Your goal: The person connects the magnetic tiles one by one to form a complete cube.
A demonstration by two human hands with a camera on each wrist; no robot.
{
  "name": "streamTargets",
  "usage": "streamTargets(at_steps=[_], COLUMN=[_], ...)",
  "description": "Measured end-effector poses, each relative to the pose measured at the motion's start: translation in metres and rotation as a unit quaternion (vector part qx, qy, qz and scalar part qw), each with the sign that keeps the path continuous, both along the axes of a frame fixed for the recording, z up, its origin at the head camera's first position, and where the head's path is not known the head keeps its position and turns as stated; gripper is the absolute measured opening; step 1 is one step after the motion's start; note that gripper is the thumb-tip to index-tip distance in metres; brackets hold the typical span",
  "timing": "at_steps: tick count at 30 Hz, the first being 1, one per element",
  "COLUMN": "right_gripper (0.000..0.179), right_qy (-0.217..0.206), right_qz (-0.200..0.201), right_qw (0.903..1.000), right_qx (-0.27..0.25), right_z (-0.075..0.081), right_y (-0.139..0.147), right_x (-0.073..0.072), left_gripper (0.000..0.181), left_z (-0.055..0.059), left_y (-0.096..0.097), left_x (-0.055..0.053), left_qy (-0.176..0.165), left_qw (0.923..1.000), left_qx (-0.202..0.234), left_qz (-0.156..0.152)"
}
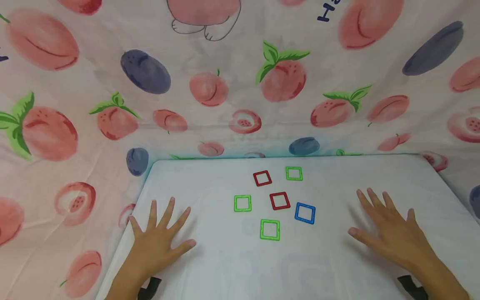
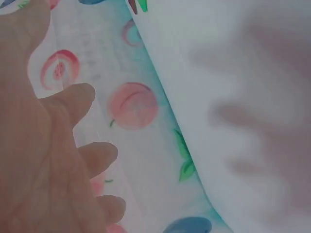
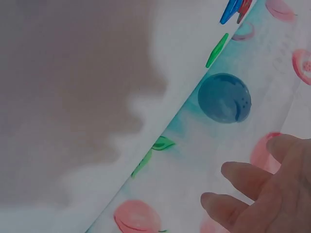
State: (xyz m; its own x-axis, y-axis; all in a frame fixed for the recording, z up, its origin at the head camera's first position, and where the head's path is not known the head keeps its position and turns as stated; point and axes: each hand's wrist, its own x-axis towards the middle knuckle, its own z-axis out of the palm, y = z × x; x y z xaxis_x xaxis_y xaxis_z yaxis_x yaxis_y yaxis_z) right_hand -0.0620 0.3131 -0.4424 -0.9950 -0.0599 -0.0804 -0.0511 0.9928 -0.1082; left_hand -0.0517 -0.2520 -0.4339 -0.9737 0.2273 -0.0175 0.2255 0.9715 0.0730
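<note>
Several square plastic frames lie apart on a white tabletop. Three are green: one at the back, one at the left and one nearest the front. Two are red, a rear one and a middle one. A blue frame is rightmost. Left of them, my left hand hovers with fingers spread, holding nothing. On the other side my right hand is likewise spread, its shadow below it. Both wrist views show fingers with nothing in them.
Behind the table and along its left side hangs a cloth printed with peaches and blue fruit. The tabletop's back edge meets this cloth. A black strap shows at the left wrist, another black strap at the right.
</note>
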Motion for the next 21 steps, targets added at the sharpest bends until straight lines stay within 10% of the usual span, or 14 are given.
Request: streamTargets(at_steps=[12, 21], right_gripper=[0.101, 0.067], right_qy=[0.002, 0.007], right_qz=[0.029, 0.041], right_qw=[0.9995, 0.9928], right_qx=[-0.012, -0.112], right_z=[0.000, -0.008], right_y=[-0.029, -0.059], right_x=[-0.014, -0.042], left_gripper=[0.056, 0.044], left_z=[0.007, -0.010], left_y=[0.065, 0.127], left_x=[-0.005, -0.023], left_qy=[0.103, 0.036], left_qw=[0.9895, 0.9843], left_qx=[0.052, 0.124], left_qz=[-0.086, -0.120])
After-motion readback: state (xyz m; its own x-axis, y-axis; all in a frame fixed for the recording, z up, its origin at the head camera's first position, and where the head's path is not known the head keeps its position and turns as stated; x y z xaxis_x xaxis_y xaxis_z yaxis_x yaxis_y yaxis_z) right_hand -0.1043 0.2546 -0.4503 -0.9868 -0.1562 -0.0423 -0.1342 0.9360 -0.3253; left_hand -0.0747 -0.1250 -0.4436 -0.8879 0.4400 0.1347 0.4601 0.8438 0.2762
